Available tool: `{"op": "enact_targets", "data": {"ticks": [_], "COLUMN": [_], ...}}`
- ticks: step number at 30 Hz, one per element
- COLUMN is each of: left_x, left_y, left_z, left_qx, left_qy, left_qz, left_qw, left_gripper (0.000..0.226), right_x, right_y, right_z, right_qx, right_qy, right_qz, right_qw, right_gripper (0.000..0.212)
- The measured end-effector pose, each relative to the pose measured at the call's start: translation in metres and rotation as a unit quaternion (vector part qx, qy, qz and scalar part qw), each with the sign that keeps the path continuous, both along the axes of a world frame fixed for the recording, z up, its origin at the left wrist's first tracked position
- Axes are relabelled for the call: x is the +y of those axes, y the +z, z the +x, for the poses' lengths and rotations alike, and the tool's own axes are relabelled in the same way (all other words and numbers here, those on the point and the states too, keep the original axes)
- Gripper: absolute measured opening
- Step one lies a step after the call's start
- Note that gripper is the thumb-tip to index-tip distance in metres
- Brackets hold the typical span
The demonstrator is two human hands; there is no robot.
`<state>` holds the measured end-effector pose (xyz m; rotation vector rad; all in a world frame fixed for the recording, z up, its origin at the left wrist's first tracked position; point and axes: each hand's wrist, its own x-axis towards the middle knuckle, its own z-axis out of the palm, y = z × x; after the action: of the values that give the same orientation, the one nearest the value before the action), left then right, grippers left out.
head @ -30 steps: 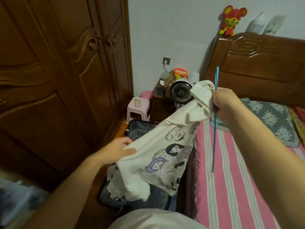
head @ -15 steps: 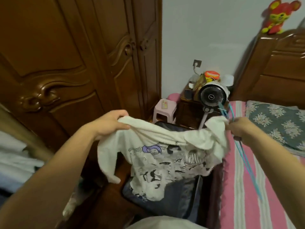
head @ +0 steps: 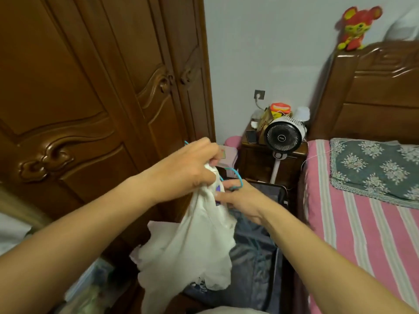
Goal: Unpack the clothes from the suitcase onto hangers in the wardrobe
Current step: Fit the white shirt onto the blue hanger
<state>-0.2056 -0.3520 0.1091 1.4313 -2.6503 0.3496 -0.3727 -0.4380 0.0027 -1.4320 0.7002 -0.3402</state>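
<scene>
Head view is showing the left hand (head: 188,168) bunching the top of the white T-shirt (head: 195,241) at frame centre, fingers curling round the cloth, while the right hand (head: 240,199) is gripping the blue hanger (head: 235,175) just beside it, fingers closing on the wire. The shirt is hanging with its long axis near vertical, gathered end pointing up, loose hem trailing down toward the open suitcase (head: 260,257). Risks, as I am judging them: the thin hanger is likely snagging inside the crumpled fabric (its arms are mostly hidden), or the shirt is slipping off one shoulder and dropping back into the case.
</scene>
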Motion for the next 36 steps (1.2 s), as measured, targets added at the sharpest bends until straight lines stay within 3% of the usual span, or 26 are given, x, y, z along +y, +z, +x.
{"op": "enact_targets", "data": {"ticks": [1, 5, 10, 12, 14, 17, 19, 22, 23, 27, 30, 34, 36], "left_x": [0.006, 0.025, 0.03, 0.033, 0.04, 0.035, 0.021, -0.003, -0.008, -0.005, 0.004, -0.002, -0.019], "left_y": [0.0, -0.01, -0.044, -0.056, -0.069, -0.088, -0.103, -0.11, -0.11, -0.089, -0.063, -0.05, -0.05], "left_z": [0.008, 0.042, 0.064, 0.059, 0.053, 0.033, 0.011, -0.018, -0.021, -0.01, -0.013, -0.028, -0.033], "left_qx": [0.0, 0.053, 0.186, 0.159, 0.19, 0.292, 0.355, 0.372, 0.356, 0.129, 0.072, 0.069, 0.092], "left_qy": [0.023, 0.119, 0.235, 0.242, 0.264, 0.321, 0.398, 0.475, 0.47, 0.39, 0.346, 0.271, 0.288], "left_qz": [0.01, 0.044, 0.163, 0.222, 0.251, 0.15, 0.024, -0.103, -0.123, -0.165, -0.085, 0.059, 0.158], "left_qw": [1.0, 0.991, 0.94, 0.931, 0.912, 0.888, 0.846, 0.791, 0.798, 0.897, 0.931, 0.958, 0.94], "left_gripper": [0.006, 0.024, 0.046, 0.045, 0.041, 0.02, 0.018, 0.009, 0.02, 0.048, 0.048, 0.065, 0.071], "right_x": [-0.001, -0.025, -0.036, -0.036, -0.036, -0.034, -0.028, -0.02, -0.019, -0.033, -0.055, -0.078, -0.081], "right_y": [-0.002, -0.001, 0.036, 0.049, 0.057, 0.062, 0.067, 0.075, 0.078, 0.082, 0.076, 0.055, 0.041], "right_z": [0.001, 0.002, 0.002, 0.0, -0.005, -0.011, -0.011, -0.007, -0.009, -0.035, -0.056, -0.074, -0.086], "right_qx": [0.023, 0.072, 0.01, 0.038, 0.084, 0.071, 0.055, 0.083, 0.095, 0.168, 0.225, 0.206, 0.188], "right_qy": [-0.017, -0.094, -0.083, -0.07, -0.041, -0.036, -0.041, -0.044, -0.043, -0.068, -0.108, -0.098, -0.077], "right_qz": [-0.037, -0.111, -0.143, -0.256, -0.375, -0.429, -0.429, -0.443, -0.451, -0.479, -0.488, -0.363, -0.285], "right_qw": [0.999, 0.987, 0.986, 0.963, 0.922, 0.9, 0.901, 0.891, 0.887, 0.859, 0.836, 0.903, 0.937], "right_gripper": [0.01, 0.038, 0.037, 0.039, 0.039, 0.04, 0.041, 0.04, 0.04, 0.027, 0.026, 0.036, 0.025]}}
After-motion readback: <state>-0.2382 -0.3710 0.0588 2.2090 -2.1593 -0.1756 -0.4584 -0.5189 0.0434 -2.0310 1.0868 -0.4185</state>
